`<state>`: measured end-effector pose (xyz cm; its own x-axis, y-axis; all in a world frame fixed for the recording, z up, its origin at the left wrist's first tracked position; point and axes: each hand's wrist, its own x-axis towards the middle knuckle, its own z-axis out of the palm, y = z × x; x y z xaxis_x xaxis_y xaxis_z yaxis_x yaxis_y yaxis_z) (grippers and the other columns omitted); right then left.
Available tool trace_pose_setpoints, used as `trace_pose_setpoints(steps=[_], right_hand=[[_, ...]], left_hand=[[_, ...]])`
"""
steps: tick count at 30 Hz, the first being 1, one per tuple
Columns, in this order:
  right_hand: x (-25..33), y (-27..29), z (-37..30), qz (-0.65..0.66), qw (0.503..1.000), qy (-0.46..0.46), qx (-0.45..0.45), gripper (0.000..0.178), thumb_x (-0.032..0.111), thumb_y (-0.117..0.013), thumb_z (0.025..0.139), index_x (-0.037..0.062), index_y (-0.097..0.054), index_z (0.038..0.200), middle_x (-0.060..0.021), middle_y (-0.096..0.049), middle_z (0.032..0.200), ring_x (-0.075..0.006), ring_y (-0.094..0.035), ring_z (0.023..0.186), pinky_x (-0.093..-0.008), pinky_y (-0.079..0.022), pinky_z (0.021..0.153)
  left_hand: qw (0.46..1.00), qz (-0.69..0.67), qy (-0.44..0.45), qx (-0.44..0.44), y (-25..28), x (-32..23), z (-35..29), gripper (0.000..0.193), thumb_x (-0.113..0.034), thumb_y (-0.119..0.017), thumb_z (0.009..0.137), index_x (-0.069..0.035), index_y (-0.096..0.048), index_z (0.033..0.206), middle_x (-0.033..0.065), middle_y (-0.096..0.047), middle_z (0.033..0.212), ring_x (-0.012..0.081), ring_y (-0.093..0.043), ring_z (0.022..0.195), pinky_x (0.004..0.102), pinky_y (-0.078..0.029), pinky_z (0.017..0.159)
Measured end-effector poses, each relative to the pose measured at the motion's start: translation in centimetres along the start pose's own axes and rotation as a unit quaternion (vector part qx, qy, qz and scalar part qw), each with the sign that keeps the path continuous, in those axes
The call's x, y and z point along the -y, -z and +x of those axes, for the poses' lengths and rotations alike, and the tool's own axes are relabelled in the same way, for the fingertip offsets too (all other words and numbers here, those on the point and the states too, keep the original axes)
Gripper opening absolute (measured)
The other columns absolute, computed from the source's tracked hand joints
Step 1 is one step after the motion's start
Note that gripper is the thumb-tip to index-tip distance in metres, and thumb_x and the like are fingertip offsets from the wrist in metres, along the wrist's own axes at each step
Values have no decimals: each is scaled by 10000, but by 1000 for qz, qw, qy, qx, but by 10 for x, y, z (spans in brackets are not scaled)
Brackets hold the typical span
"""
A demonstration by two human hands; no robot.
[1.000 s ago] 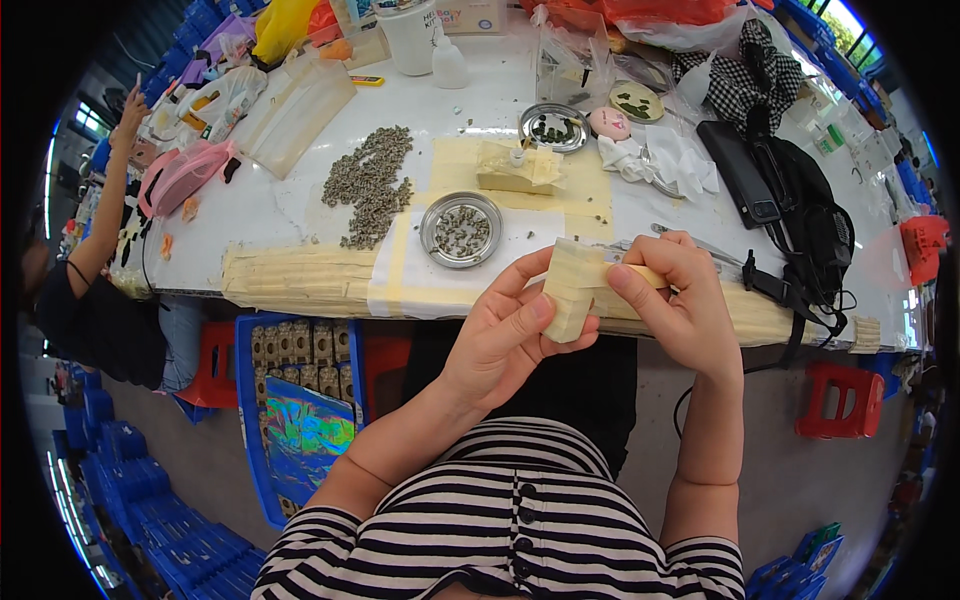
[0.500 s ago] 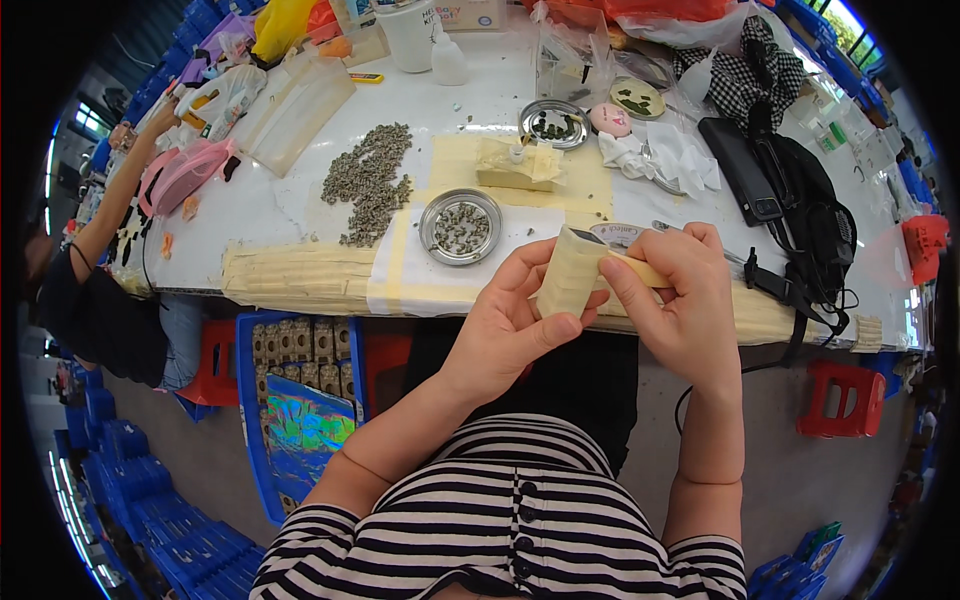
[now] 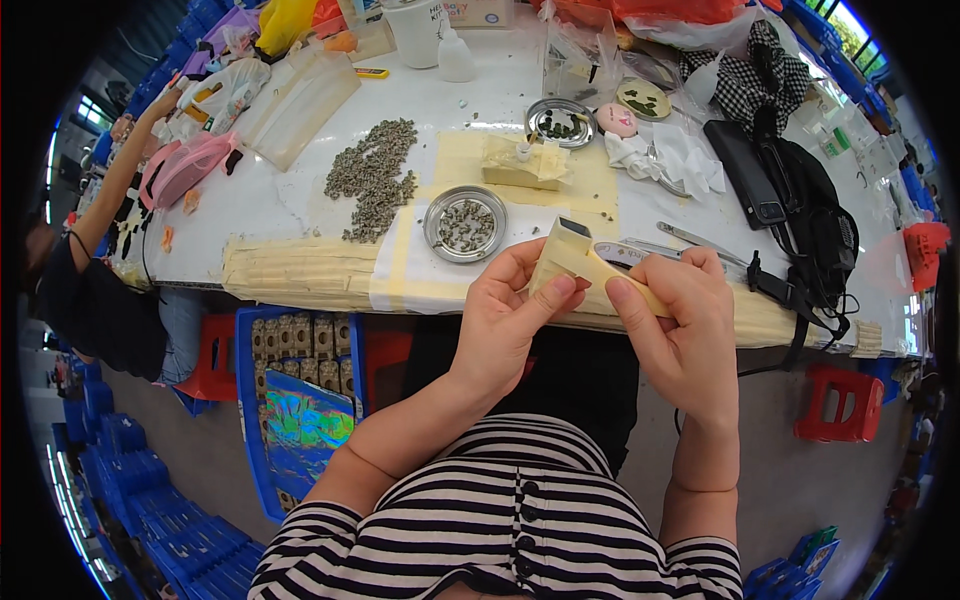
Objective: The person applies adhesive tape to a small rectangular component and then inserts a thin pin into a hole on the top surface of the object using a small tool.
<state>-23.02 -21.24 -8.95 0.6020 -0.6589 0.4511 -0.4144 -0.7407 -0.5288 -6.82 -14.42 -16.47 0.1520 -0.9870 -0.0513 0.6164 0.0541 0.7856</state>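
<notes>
Above the table's near edge, my left hand (image 3: 503, 325) holds a small rectangular block (image 3: 562, 252) wrapped in pale yellow masking tape. The thumb lies on its near face, and the dark top end of the block tilts up and away. My right hand (image 3: 685, 315), fingers closed, grips a roll of masking tape (image 3: 617, 255), mostly hidden behind the fingers; its printed inner ring shows. A strip of tape (image 3: 603, 273) runs between the block and the right thumb. Just beyond the hands stands a round metal dish (image 3: 430, 222) of small grey pieces.
Left of the dish lies a heap of small grey pieces (image 3: 370, 180). A tape-covered block (image 3: 520, 178) and a second metal dish (image 3: 540, 112) sit farther back. Tweezers (image 3: 690, 240) and a black bag (image 3: 805, 200) lie right. Another person's arm (image 3: 110, 205) reaches in at far left.
My hands have moved slightly apart, opening a gap between the block and the tape roll. The block has tilted and more of the tape strip shows. The roll has come down a little.
</notes>
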Motion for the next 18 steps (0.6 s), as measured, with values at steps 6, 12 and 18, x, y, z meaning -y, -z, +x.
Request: trace_pose_setpoints(steps=[6, 12, 18], right_hand=[[-9, -3, 0, 20, 999, -28, -8, 273, 203, -669, 903, 76, -569, 683, -17, -469, 564, -215, -362, 510, -331, -286, 685], [-20, -7, 1, 49, 998, -35, -1, 268, 218, -675, 900, 74, -581, 694, -12, -432, 548, -196, -319, 510, -326, -278, 697], [-29, -10, 2, 84, 995, -49, 13, 285, 225, -680, 897, 72, -568, 684, -13, -376, 523, -188, -275, 506, -319, -268, 699]], left_hand=[[993, -80, 80, 31, -2, -12, -3, 421, -166, -617, 982, 13, -473, 1335, 119, -623, 1206, 210, -645, 1109, 321, -535, 964], [981, -138, 125, 53, 0, -14, -7, 404, -206, -593, 998, -9, -486, 1334, 112, -640, 1178, 220, -649, 1106, 326, -537, 966], [952, -253, 135, 109, 3, -6, -7, 456, -230, -545, 1018, -78, -388, 1418, 131, -629, 1183, 245, -652, 1107, 334, -560, 957]])
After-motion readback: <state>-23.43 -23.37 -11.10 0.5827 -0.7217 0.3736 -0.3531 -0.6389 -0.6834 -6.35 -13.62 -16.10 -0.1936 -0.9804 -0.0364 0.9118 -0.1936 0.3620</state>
